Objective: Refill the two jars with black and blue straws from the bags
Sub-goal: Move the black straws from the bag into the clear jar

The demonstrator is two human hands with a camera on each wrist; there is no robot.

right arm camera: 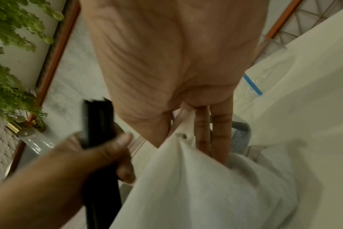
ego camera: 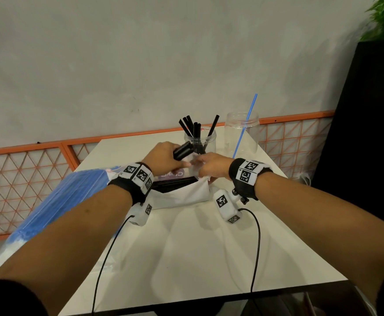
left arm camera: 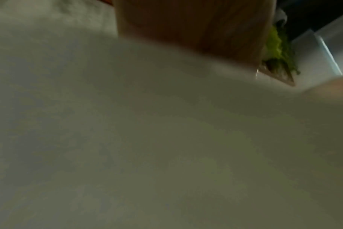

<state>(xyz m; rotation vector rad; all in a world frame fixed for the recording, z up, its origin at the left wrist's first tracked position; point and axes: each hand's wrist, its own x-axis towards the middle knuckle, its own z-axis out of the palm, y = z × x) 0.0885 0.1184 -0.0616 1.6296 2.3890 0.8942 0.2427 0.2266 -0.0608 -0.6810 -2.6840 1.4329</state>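
My left hand (ego camera: 170,157) grips a bundle of black straws (ego camera: 183,150) just above the mouth of the white bag (ego camera: 182,195) in the middle of the table. My right hand (ego camera: 203,166) pinches the bag's upper edge (right arm camera: 186,122). The right wrist view shows the left hand (right arm camera: 108,153) wrapped round the black bundle (right arm camera: 98,120). Behind the hands, a clear jar (ego camera: 200,142) holds several black straws. To its right a second clear jar (ego camera: 241,133) holds a single blue straw (ego camera: 245,124). The left wrist view is blurred and shows no fingers.
A large bag of blue straws (ego camera: 61,197) lies along the white table's (ego camera: 186,258) left edge. An orange mesh railing (ego camera: 26,174) runs behind the table. A black planter (ego camera: 369,133) with a green plant stands at the right. Wrist-camera cables trail over the near tabletop.
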